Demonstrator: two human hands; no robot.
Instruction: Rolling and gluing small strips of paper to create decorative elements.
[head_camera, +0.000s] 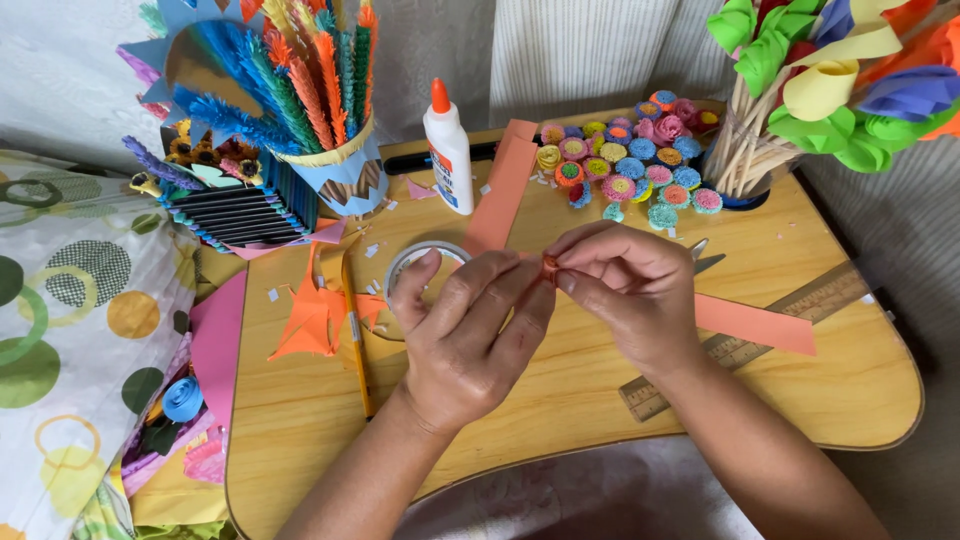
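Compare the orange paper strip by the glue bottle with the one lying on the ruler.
The strip by the glue bottle runs steeply up from the hands to the desk's back edge; the strip on the ruler lies nearly level, slanting slightly down toward the right. The first's lower end is hidden behind the hands; the second's right end lies free. Both are flat orange paper of similar width.

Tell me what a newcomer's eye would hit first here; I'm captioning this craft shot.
At centre, the left hand and right hand pinch a small orange paper roll over the wooden tray. Behind them lies a cluster of bright paper rosettes, with a glue bottle to its left.
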